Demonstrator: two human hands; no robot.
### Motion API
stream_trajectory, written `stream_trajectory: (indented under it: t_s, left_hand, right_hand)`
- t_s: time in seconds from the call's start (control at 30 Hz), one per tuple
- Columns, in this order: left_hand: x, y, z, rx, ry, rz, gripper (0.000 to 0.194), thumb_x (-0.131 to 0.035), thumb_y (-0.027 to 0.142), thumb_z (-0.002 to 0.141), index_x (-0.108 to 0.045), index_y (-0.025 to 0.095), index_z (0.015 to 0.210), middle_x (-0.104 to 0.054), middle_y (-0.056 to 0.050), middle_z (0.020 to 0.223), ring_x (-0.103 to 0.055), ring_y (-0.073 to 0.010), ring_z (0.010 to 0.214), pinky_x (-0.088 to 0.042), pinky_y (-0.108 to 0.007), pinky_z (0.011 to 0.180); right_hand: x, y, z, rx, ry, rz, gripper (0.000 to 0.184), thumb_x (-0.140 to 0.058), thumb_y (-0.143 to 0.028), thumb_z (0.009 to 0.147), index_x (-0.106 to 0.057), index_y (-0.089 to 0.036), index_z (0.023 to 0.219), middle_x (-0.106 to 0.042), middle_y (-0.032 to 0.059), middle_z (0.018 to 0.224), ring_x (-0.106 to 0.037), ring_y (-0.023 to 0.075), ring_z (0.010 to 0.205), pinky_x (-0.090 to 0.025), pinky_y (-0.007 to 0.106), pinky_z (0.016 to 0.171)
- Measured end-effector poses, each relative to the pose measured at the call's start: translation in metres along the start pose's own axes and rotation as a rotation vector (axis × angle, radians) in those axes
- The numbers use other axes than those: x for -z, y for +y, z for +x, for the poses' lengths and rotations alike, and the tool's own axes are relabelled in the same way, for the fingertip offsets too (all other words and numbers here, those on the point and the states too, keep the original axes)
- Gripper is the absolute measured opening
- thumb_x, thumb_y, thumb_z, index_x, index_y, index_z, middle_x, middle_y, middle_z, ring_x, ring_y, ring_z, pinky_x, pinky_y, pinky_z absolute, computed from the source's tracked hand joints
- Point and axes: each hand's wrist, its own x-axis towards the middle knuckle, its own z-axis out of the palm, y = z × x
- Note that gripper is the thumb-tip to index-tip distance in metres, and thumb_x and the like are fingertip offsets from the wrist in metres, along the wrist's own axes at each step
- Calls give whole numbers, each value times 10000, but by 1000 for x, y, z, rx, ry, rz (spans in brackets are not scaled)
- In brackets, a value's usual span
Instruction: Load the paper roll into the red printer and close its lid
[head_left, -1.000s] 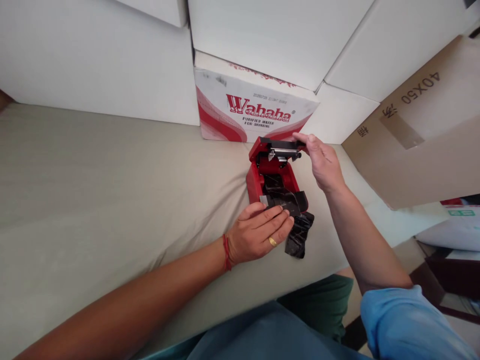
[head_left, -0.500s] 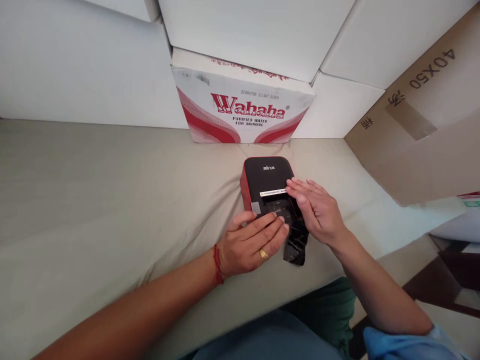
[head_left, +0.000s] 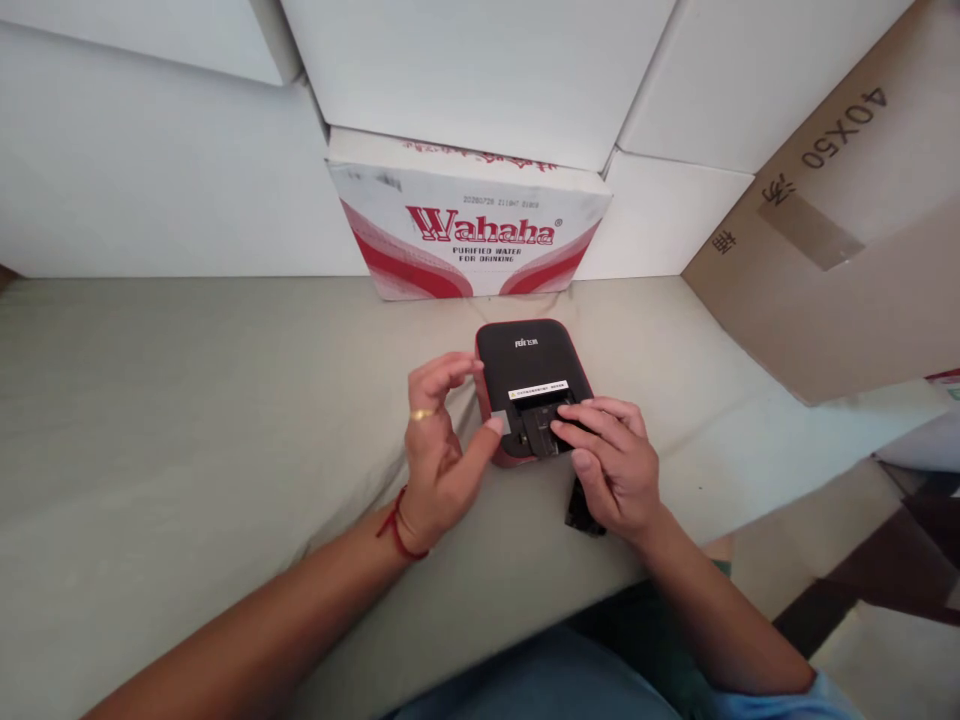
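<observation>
White boxes (head_left: 465,75) are stacked behind the printer (head_left: 525,365), which is set, lid shut, on pale cloth (head_left: 187,400). At the printer's left edge, the grey tab (head_left: 501,422) is touched by the left hand (head_left: 441,440), held open. Film (head_left: 579,510) at the printer's front is covered by the right hand (head_left: 619,465); whether it is gripped cannot be told.
</observation>
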Motion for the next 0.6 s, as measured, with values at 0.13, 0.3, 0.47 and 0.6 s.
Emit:
stream_trajectory:
  t_s: [0.13,0.3,0.47,0.6]
  left_hand:
    - [3,-25,8,358,-118,-281,841,-829,355,863,-490,420,1630,-433,-24,1795,-351,-354,1717,-222,-630,1443]
    - [8,-40,10,467,-240,-449,1125,-890,362,820,-278,539,1746,-134,88,1940,16,-295,1831,-42,-561,1499]
    - [11,-46,7,446,-290,-431,1175,-876,383,867,-152,579,1771,-16,114,1951,88,-267,1828,46,-560,1490]
    - [7,-46,3,359,-304,-376,1082,-802,375,936,-161,507,1797,-58,69,1955,-12,-277,1831,-4,-538,1496]
  right_hand:
    - [-1,-3,-12,-30,58,-43,325,-583,-198,1087,-826,-226,1300,-846,118,1246,-683,292,1202,-608,492,1029]
    - [-4,-3,-23,-66,77,-12,372,-579,-166,1075,-808,-243,1357,-834,107,1302,-670,296,1231,-592,508,1057]
    - [0,-2,-22,-40,72,-20,386,-599,-157,1061,-809,-239,1374,-848,105,1300,-691,288,1224,-612,495,1060]
    - [8,0,-7,-1,34,-5,352,-633,-148,1044,-827,-242,1322,-878,93,1193,-746,278,1155,-646,493,1031]
